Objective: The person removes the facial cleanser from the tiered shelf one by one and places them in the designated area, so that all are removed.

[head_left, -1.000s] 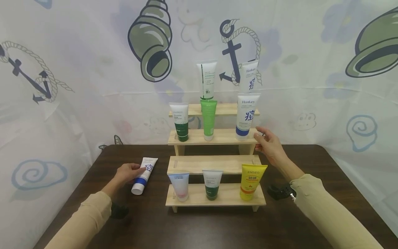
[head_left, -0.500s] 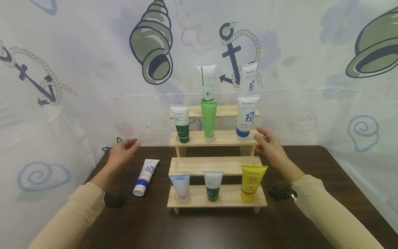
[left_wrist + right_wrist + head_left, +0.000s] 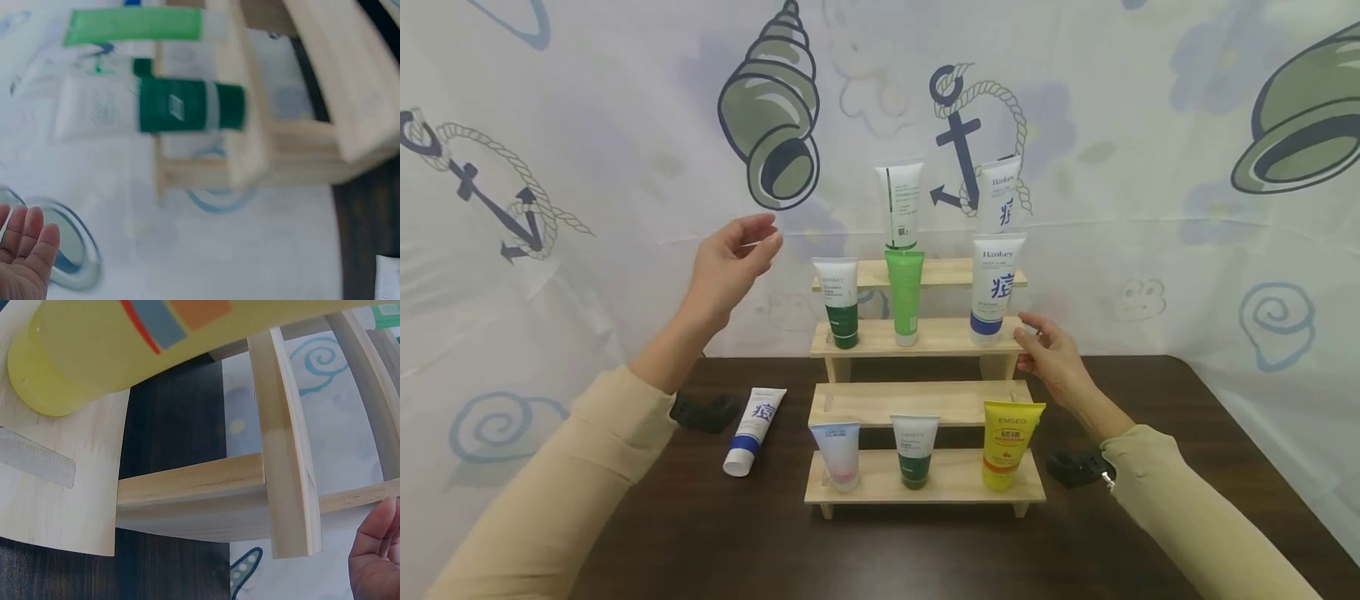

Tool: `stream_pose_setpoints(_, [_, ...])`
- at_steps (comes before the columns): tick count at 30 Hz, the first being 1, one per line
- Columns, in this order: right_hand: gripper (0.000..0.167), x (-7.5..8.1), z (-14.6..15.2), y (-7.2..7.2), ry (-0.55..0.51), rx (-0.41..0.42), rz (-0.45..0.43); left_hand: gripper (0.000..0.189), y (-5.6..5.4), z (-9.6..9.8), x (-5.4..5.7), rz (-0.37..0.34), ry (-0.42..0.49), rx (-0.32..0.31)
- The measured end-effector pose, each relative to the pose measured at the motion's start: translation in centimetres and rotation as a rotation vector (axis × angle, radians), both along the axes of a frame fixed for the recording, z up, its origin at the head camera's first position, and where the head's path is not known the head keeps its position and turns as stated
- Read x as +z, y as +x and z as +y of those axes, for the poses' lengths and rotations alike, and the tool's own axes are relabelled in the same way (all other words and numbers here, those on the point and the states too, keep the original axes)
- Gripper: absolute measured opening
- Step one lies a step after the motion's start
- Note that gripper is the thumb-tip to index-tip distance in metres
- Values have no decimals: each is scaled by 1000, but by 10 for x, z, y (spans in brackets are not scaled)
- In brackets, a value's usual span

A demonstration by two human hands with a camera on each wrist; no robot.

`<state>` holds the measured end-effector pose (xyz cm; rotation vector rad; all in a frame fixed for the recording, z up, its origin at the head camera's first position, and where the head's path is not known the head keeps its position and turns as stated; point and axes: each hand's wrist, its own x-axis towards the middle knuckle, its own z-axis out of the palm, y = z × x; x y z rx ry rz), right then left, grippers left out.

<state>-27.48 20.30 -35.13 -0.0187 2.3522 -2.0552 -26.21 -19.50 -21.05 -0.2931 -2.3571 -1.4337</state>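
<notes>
My left hand [image 3: 724, 271] is raised in the air, left of a wooden stepped display stand [image 3: 925, 402], with loosely bent fingers and nothing in them. In the left wrist view, its fingers [image 3: 39, 247] show at the lower left, apart from the tubes. My right hand [image 3: 1052, 360] holds the right end of the stand's second-highest shelf, thumb and fingertips at the edge. Beside it stands a white tube with a blue band [image 3: 996, 287]. A similar white-and-blue tube [image 3: 756, 429] lies on the table below my left hand.
On the second-highest shelf are a white-and-green tube [image 3: 838, 302] and a green tube [image 3: 906, 296]. Two white tubes stand on top. The bottom shelf bears a pale pink-blue tube [image 3: 839, 457], a small white-and-green tube [image 3: 914, 450] and a yellow tube [image 3: 1009, 442]. A patterned cloth [image 3: 647, 192] hangs behind.
My left hand has let go of the lying white-and-blue tube and risen up and to the right, toward the stand's upper left. My right hand stays at the shelf end.
</notes>
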Motion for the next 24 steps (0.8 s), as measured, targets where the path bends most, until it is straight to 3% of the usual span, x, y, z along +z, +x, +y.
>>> stream_pose_setpoints(5, [58, 0, 2, 1, -9, -7, -6, 48, -9, 32, 23, 3, 6, -62])
stream_pose_setpoints(10, [57, -1, 2, 1, -13, -5, 3, 49, -20, 61, 36, -4, -8, -106])
stream_pose_setpoints(17, [57, -3, 0, 1, -2, -8, 4, 55, -36, 88, 44, -84, -34, -117])
stream_pose_setpoints(24, [57, -3, -1, -1, 5, -18, -10, 59, -50, 101, 42, -147, -12, -112])
